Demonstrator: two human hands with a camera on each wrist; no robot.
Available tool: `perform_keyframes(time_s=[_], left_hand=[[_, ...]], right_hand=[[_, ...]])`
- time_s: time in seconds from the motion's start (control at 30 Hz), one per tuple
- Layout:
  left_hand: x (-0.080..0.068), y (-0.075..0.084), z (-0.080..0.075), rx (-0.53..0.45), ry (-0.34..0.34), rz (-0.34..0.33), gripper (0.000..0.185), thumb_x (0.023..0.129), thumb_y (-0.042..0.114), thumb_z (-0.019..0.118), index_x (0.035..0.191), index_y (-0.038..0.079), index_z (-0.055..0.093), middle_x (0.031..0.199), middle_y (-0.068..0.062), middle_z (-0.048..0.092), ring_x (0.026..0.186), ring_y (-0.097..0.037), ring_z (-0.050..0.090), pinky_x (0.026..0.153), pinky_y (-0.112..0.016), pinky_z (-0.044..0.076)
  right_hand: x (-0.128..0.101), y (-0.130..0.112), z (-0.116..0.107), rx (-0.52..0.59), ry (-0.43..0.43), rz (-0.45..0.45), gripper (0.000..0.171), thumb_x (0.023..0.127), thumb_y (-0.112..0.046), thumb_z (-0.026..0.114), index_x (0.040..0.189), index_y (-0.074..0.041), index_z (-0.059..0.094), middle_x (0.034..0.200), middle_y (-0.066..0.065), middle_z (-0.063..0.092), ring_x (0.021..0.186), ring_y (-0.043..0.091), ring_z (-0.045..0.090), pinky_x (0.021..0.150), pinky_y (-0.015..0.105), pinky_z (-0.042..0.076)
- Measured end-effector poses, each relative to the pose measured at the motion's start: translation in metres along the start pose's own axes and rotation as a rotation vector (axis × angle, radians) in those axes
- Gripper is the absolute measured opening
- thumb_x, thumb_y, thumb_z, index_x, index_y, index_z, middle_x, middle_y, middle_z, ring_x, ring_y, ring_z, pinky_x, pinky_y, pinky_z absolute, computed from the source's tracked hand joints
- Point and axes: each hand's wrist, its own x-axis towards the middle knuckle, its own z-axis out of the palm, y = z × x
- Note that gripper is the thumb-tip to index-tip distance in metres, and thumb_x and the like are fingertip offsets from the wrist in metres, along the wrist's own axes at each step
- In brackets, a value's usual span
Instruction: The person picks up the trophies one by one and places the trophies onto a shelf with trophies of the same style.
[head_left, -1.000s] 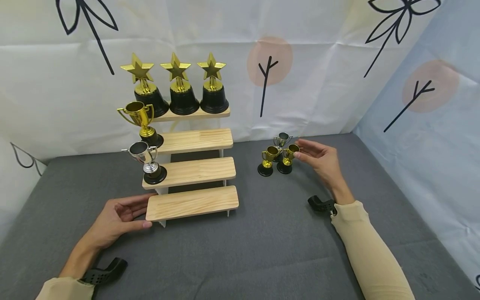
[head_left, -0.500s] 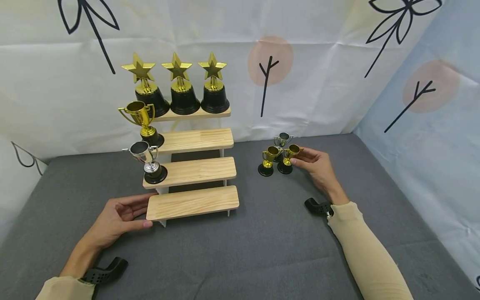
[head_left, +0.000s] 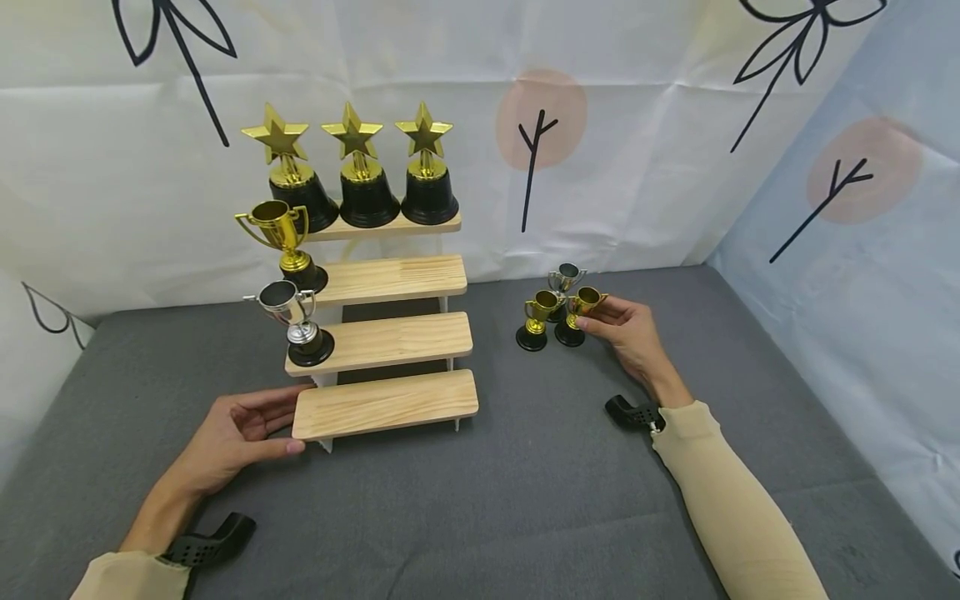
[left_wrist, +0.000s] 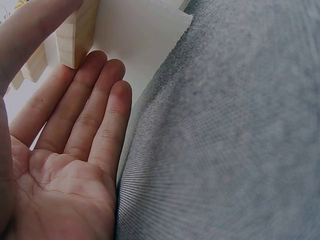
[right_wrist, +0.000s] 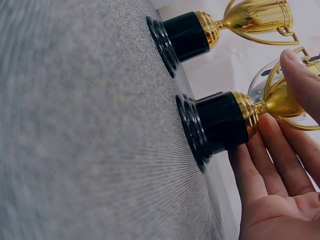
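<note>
1. Head view: right hand [head_left: 628, 333] at a small gold trophy cup [head_left: 579, 313], standing on the grey surface [head_left: 525, 500] right of the wooden stepped shelf [head_left: 386, 342], beside another gold cup [head_left: 536, 319] and a silver one [head_left: 564, 279].
2. Right wrist view adds: thumb on the cup's handle, fingers [right_wrist: 265, 165] behind its black base, lightly pinching; base on the surface.
3. Left hand [head_left: 232, 433] at the shelf's lowest step; left wrist view shows fingers [left_wrist: 95, 115] straight, relaxed, touching its white side panel.
</note>
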Motion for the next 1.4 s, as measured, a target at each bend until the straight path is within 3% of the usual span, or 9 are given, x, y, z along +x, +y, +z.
perform_keyframes(time_s=[0.37,0.63,0.8,1.03,1.23,1.4], left_hand=[[0.000,0.001,0.000,0.001,0.001,-0.004,0.064,0.075,-0.026,0.072,0.134,-0.022,0.048,0.134,0.006,0.065,0.118,-0.011,0.065,0.099,-0.026,0.056],[0.001,-0.002,-0.001,-0.027,-0.011,0.018,0.065,0.075,-0.028,0.071,0.134,-0.025,0.045,0.135,0.003,0.064,0.120,-0.012,0.064,0.099,-0.026,0.055],[0.001,-0.002,-0.001,-0.036,-0.015,0.029,0.065,0.074,-0.028,0.071,0.134,-0.025,0.045,0.136,0.002,0.064,0.120,-0.012,0.064,0.100,-0.026,0.055],[0.001,-0.001,-0.001,-0.034,-0.016,0.026,0.065,0.075,-0.028,0.071,0.134,-0.026,0.045,0.137,0.002,0.064,0.120,-0.012,0.064,0.100,-0.026,0.055],[0.001,0.000,-0.001,-0.017,-0.010,0.007,0.064,0.075,-0.027,0.072,0.134,-0.024,0.047,0.134,0.004,0.065,0.119,-0.012,0.064,0.099,-0.027,0.056],[0.000,-0.001,-0.001,-0.016,-0.007,0.005,0.065,0.075,-0.027,0.072,0.134,-0.024,0.047,0.134,0.004,0.065,0.119,-0.012,0.064,0.099,-0.027,0.056]], right_hand=[[0.001,0.001,0.000,0.002,-0.011,-0.011,0.037,0.086,0.018,0.070,0.112,-0.007,0.075,0.106,0.005,0.076,0.100,0.015,0.072,0.082,0.024,0.063],[0.000,0.001,0.000,-0.022,-0.006,-0.026,0.035,0.086,0.015,0.072,0.120,0.006,0.070,0.106,0.006,0.076,0.102,0.016,0.072,0.083,0.025,0.063],[0.000,0.000,0.001,-0.029,-0.005,-0.038,0.033,0.086,0.014,0.072,0.119,0.006,0.071,0.106,0.006,0.076,0.102,0.017,0.073,0.083,0.025,0.062],[0.001,-0.004,0.002,-0.032,0.002,-0.051,0.032,0.086,0.014,0.073,0.116,0.006,0.072,0.111,0.021,0.073,0.101,0.019,0.073,0.085,0.027,0.062],[-0.001,-0.009,0.002,-0.064,0.029,-0.046,0.031,0.085,0.015,0.073,0.108,-0.004,0.077,0.100,0.005,0.077,0.095,0.015,0.074,0.080,0.024,0.063],[-0.001,-0.013,0.004,-0.080,0.038,-0.056,0.029,0.084,0.015,0.074,0.109,-0.001,0.077,0.098,0.004,0.077,0.094,0.014,0.074,0.077,0.023,0.063]])
